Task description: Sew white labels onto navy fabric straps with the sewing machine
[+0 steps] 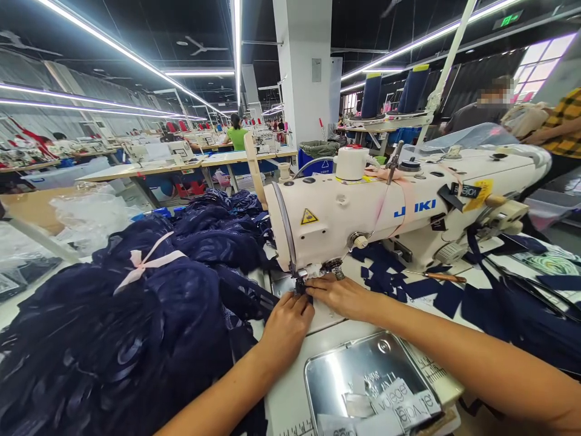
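A white sewing machine (327,209) stands across the middle of the view. Close to its needle and presser foot, my left hand (287,318) has its fingers bent and pressed onto a small piece of dark navy fabric (309,298). From the other side, my right hand (340,295) pinches the same fabric right at the foot, fingers together. Most of that piece is hidden under the fingers. Left of the machine lies a big heap of navy garments (113,303), part of it tied with a pale pink ribbon (144,264).
A shiny metal plate (345,369) in the tabletop carries several printed white labels (399,399). Navy fabric pieces (447,298) and a wooden-handled tool (442,277) lie right of my hands. Clear plastic bags (91,212) are at left. Co-workers sit or stand farther off.
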### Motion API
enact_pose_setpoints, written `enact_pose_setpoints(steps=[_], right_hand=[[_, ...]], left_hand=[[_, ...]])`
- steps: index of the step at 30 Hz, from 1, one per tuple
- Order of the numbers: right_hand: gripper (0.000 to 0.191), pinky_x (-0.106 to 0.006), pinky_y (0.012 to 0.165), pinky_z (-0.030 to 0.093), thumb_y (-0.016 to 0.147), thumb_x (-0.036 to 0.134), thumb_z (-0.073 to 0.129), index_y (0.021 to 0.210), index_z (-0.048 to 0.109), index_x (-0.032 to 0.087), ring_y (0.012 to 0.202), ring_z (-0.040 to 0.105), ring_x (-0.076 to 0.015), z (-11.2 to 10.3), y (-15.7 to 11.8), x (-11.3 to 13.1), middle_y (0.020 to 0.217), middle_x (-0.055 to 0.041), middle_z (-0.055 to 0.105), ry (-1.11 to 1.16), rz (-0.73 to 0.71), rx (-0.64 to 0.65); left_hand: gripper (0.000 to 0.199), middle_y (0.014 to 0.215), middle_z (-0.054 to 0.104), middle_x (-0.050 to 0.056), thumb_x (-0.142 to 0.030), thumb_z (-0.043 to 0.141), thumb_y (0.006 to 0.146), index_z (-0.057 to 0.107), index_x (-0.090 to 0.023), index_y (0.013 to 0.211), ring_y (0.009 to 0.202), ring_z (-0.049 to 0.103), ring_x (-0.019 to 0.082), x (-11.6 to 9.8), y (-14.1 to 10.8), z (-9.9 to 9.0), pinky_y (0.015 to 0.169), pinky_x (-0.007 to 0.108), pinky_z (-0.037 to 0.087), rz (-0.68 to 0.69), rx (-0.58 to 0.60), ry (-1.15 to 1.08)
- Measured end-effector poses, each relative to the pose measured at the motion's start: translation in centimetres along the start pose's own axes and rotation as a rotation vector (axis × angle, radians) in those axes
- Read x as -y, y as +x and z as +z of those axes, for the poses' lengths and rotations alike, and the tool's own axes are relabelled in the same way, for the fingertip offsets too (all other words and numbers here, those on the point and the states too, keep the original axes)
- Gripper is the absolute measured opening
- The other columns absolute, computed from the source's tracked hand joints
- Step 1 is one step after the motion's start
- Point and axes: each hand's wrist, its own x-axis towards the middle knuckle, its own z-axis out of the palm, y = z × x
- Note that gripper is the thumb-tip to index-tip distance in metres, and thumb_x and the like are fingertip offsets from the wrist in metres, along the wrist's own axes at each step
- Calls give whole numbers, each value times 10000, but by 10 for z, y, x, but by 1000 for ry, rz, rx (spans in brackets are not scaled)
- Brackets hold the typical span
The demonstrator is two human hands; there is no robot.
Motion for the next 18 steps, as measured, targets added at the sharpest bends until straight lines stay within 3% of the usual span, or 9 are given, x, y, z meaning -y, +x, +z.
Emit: enact_pose_setpoints(steps=[18], right_hand=[[313,-339,802,470,823,71,436,1117,540,99,957,553,-216,8,3,-6,1147,-104,558,-76,65,15]], left_hand=[[198,795,652,99,10,429,702,589,-100,744,732,611,178,-4,10,10,777,314,475,-61,-22,72]])
